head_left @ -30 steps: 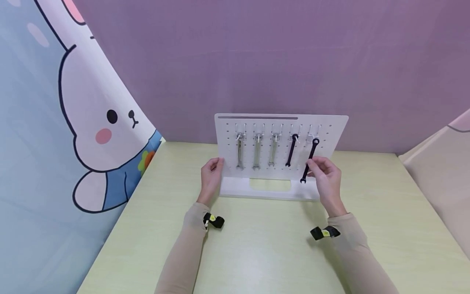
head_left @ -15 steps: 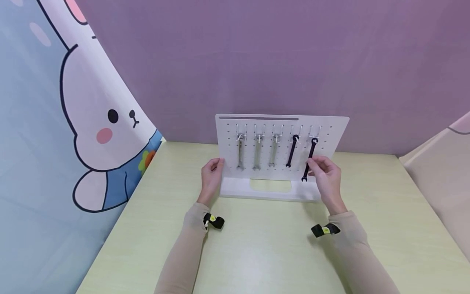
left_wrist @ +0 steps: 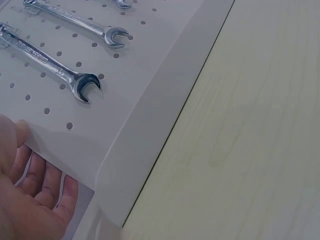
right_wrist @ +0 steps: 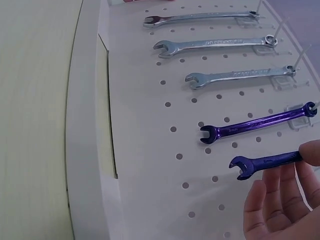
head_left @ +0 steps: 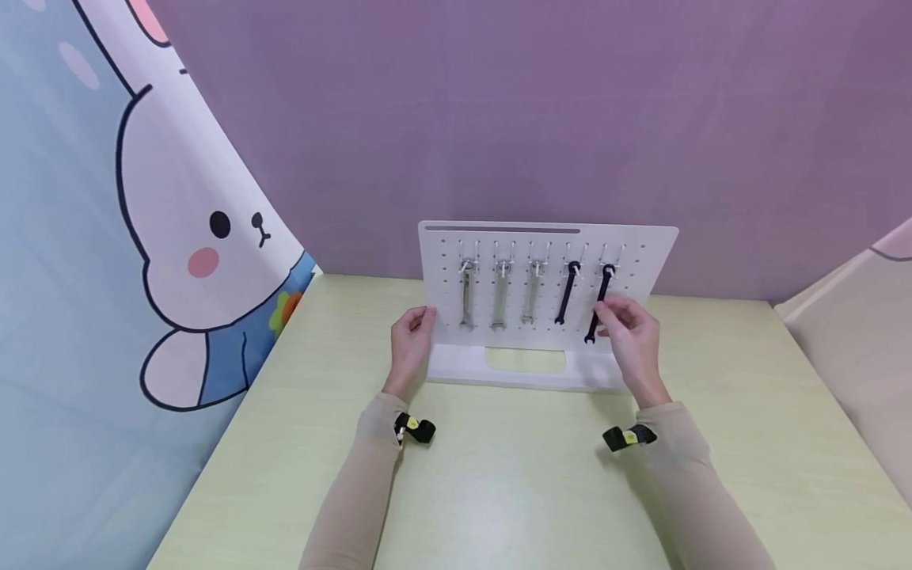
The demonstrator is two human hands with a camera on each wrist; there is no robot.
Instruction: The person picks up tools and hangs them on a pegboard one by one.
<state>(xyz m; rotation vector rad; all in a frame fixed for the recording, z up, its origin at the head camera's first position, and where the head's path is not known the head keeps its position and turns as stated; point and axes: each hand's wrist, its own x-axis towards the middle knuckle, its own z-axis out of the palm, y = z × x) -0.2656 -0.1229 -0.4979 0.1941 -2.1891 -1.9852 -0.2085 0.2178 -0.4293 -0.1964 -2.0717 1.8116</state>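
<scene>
My right hand (head_left: 634, 336) pinches a dark combination wrench (right_wrist: 267, 161), which looks purple-blue in the right wrist view. Its ring end is up at the rightmost hook of the white pegboard (head_left: 445, 336); whether the hook passes through the ring cannot be told. The open end points down, tilted left. Beside it hangs another dark wrench (head_left: 566, 294). Farther left hang three silver wrenches (head_left: 499, 299). My left hand (head_left: 409, 348) grips the board's left edge, thumb in front and fingers (left_wrist: 50, 185) behind.
The pegboard stands on a white base (head_left: 456, 364) with a cut-out, on a pale wooden table (head_left: 499, 475). Behind it hangs a purple cloth (head_left: 499, 119). A rabbit-print curtain (head_left: 178, 237) borders the left side, a pale cloth (head_left: 855, 332) the right.
My right hand has moved slightly up and to the left with the wrench, bringing its ring end level with the neighbouring dark wrench's. My left hand has stayed on the board's edge.
</scene>
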